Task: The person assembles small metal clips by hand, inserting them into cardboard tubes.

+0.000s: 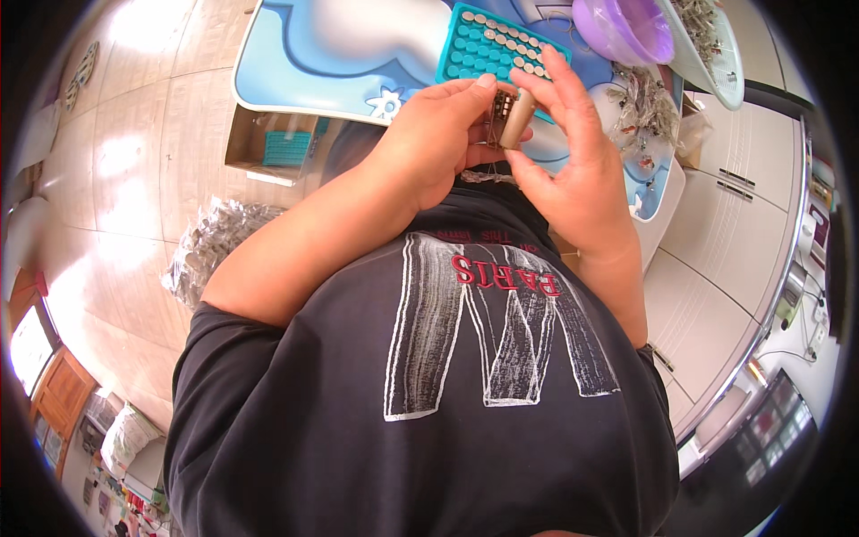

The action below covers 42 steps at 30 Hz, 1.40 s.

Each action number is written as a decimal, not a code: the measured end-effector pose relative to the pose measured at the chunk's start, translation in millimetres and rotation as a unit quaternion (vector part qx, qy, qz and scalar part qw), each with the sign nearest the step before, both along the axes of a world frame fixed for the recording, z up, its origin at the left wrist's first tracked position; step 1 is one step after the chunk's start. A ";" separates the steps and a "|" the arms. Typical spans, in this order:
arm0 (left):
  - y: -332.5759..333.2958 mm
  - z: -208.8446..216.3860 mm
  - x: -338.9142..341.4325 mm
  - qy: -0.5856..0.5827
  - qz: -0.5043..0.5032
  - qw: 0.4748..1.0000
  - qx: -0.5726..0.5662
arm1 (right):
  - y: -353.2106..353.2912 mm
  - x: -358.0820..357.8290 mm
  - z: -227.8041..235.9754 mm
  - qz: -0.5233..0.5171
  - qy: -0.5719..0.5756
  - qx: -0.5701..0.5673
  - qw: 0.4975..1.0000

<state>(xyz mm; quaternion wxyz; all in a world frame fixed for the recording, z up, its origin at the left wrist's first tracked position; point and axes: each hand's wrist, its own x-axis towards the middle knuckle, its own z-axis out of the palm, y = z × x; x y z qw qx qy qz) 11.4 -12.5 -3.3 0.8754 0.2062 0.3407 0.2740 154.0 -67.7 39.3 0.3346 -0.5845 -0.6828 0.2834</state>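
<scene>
Near the table's front edge my two hands meet over a small circuit board and a cylinder. My left hand [438, 130] is closed on the small circuit board [501, 107], which has pale square parts and thin wires hanging below it. A beige cylinder [518, 120], like a battery cell, stands against the board's right side. My right hand [577, 143] pinches the cylinder between thumb and index finger, its other fingers raised. Just beyond lies a teal tray [445, 64] of round pockets, several with pale round-topped pieces in them.
The blue-and-white table [304, 76] holds a purple bowl [622, 31] with a clear liner, a pale green basket [729, 63] of small parts, and a heap of wired parts [646, 112]. A cardboard box [246, 139] sits below left; a silvery bag [215, 237] lies beside my left arm.
</scene>
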 end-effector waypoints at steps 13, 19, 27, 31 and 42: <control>-2.5 4.5 -1.7 -0.003 -0.015 1.000 0.004 | 0.2 -3.1 -1.9 0.017 -0.010 -0.027 0.999; -5.8 -1.9 -0.8 0.028 -0.068 0.989 0.126 | -1.2 0.5 -4.2 0.011 -0.029 -0.025 0.999; -11.0 1.2 -3.2 0.144 -0.118 0.920 0.346 | -0.4 24.6 -21.7 0.001 0.105 -0.015 0.994; -11.4 1.4 -5.6 0.139 -0.078 0.924 0.348 | -12.3 25.9 -33.4 -0.064 0.283 -0.026 0.957; -14.1 5.0 -2.2 0.250 -0.144 0.867 0.407 | -28.8 14.7 -37.9 -0.145 0.424 -0.107 0.888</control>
